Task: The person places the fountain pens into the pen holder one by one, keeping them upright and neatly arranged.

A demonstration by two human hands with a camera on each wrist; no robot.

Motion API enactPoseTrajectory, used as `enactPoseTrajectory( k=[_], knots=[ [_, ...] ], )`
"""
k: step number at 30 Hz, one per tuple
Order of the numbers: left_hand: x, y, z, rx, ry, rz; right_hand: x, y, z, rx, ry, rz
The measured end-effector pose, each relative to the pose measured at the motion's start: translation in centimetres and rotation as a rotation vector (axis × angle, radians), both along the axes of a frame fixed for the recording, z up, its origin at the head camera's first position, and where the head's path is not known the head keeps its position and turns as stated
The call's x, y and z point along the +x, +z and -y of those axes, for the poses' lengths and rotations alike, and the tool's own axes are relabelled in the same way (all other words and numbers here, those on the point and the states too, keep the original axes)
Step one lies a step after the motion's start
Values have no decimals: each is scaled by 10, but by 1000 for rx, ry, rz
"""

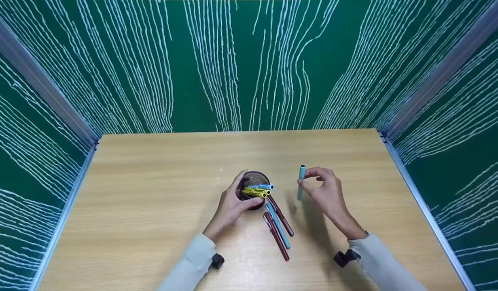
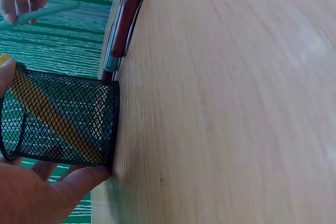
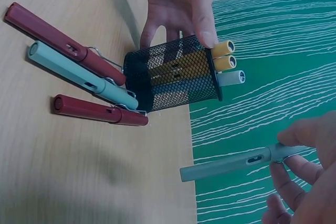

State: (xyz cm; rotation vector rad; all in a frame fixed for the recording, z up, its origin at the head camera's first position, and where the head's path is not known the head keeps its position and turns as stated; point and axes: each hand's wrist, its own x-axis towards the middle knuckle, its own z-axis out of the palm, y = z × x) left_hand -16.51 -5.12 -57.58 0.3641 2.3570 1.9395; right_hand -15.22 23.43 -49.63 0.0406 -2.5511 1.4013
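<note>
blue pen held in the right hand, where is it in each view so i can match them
Head: the blue pen is right of centre, pinched by the right hand.
Left wrist: blue pen in the upper left corner.
Right wrist: blue pen at lower right.
Shared landmark: the black mesh cup, held by the left hand.

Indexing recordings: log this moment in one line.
left hand: grips mesh cup | right hand: pinches blue pen above table | in cup: two yellow pens, one blue pen | on table: two maroon pens, another blue pen
</note>
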Motion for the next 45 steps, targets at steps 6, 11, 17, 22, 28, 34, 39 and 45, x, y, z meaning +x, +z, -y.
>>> enactPoseTrajectory(
  k=[6,11,17,22,28,34,39,45],
  knots=[
    [0,-1,0,-11,6,18,-4,4,2,3,-7,-39],
    [0,-1,0,-20,9,27,-6,7,3,-4,-14,-35],
    [-1,-1,-1,-22,16,21,-8,12,5,-47,6,-19],
    [-1,0,-1,-31,15,34,-10,18,8,-102,14,16],
    [0,0,-1,-34,15,32,-13,24,13,-169,27,35],
    [0,0,-1,-41,22,19,-17,27,19,-275,41,41],
    [0,0,-1,-29,22,15,-21,28,25,-374,44,85],
    [0,-1,-1,-16,12,5,-21,20,34,-413,61,109]
  ],
)
